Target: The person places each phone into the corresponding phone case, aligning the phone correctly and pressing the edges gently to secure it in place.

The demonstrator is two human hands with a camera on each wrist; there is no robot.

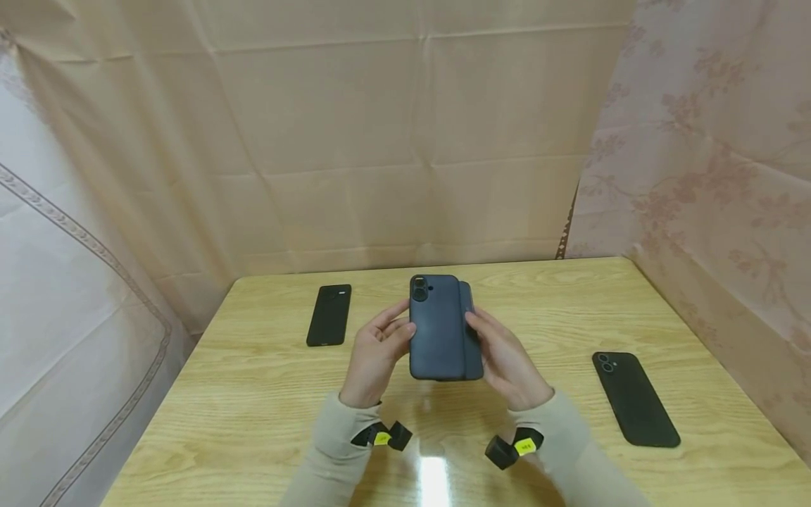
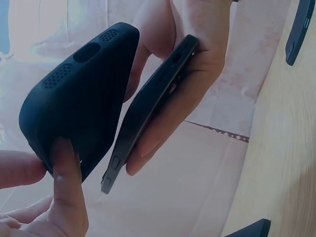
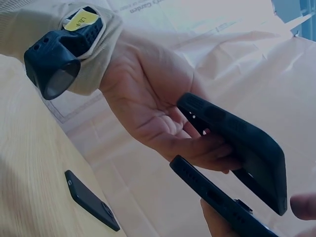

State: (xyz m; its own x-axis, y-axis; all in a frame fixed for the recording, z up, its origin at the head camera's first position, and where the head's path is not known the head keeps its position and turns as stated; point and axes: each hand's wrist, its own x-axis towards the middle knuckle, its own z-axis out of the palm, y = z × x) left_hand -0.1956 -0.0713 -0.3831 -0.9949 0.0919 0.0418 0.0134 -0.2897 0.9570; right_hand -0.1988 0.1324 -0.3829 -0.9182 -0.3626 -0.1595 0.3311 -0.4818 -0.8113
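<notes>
My left hand (image 1: pixel 372 355) pinches a dark blue phone case (image 1: pixel 435 338) by its left edge, its back facing me. The case has a camera cutout at the upper left. Behind it, my right hand (image 1: pixel 510 362) grips a dark phone (image 1: pixel 472 345) along the right side; the case overlaps much of it in the head view. The left wrist view shows speaker holes along the end of the case (image 2: pixel 79 94), and the phone (image 2: pixel 148 106) apart from it at a slant. In the right wrist view, left fingertips (image 3: pixel 217 150) reach inside the case (image 3: pixel 256 153) above the phone (image 3: pixel 212 195).
On the wooden table (image 1: pixel 241 380), a black phone (image 1: pixel 329 317) lies at the back left. Another black phone (image 1: pixel 636 399) with two camera rings lies on the right. A beige cloth (image 1: pixel 393 141) hangs behind the table, with floral cloth (image 1: pixel 728 176) at the right.
</notes>
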